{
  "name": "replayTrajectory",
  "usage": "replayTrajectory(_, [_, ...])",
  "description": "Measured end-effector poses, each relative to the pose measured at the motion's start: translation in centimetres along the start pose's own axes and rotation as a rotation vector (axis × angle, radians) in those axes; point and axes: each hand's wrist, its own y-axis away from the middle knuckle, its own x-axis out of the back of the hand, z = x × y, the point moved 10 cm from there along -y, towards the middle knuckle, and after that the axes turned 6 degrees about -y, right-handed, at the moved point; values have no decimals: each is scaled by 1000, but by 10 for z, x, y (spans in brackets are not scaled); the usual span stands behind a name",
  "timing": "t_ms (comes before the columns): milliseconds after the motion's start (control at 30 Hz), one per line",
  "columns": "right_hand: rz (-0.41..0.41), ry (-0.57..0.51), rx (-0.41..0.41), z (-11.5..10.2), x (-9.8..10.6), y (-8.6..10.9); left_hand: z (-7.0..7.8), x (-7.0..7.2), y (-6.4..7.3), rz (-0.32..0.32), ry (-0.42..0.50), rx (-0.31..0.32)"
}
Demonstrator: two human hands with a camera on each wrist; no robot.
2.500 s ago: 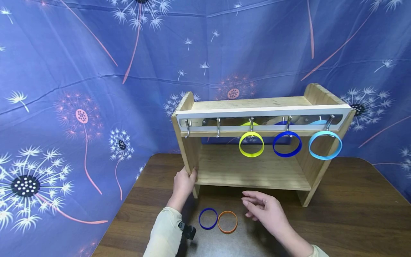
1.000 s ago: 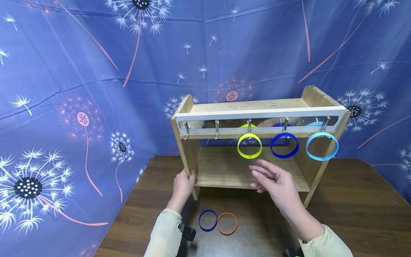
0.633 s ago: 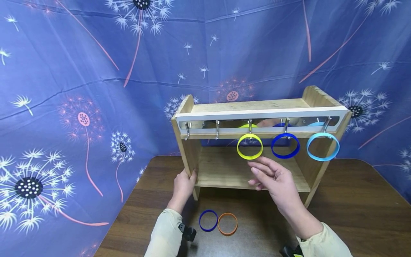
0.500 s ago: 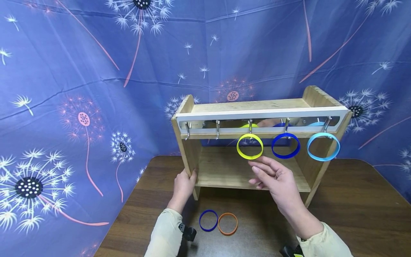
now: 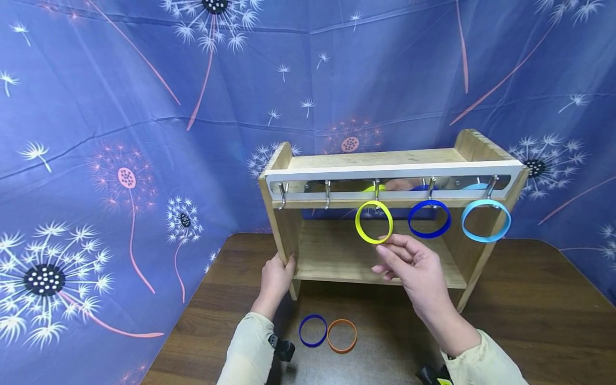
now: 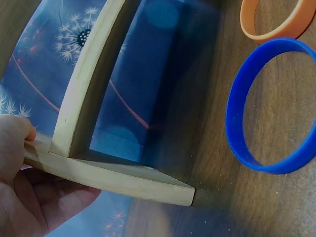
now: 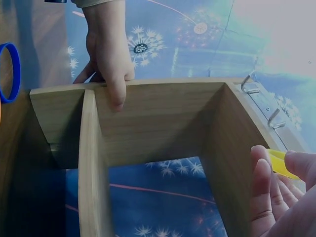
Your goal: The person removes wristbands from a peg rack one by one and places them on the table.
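My left hand (image 5: 275, 278) grips the left side panel of a wooden shelf (image 5: 380, 256), thumb on the inner face in the right wrist view. My right hand (image 5: 418, 270) pinches the lower edge of a yellow wristband (image 5: 358, 225) between thumb and fingertips. That band's top is still at the middle hook (image 5: 377, 187) of the metal rail; it looks slightly tilted. To its right, a dark blue wristband (image 5: 430, 235) and a light blue wristband (image 5: 485, 239) hang from their own hooks. In the right wrist view only a piece of the yellow wristband (image 7: 280, 164) shows.
Two hooks at the left of the rail, one of them a bare hook (image 5: 328, 193), carry nothing. On the brown table (image 5: 544, 299) in front of the shelf lie a blue wristband (image 5: 300, 332) and an orange wristband (image 5: 355, 337), side by side. A patterned blue cloth (image 5: 231, 160) hangs behind.
My right hand has risen from above the table to the yellow wristband and now pinches its lower edge. The band has tilted slightly. My left hand has kept its grip on the shelf.
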Motion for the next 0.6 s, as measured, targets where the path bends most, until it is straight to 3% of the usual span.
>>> replayTrajectory(600, [78,-16,37,-9,-1,-4,1,1,0,12,6,-18])
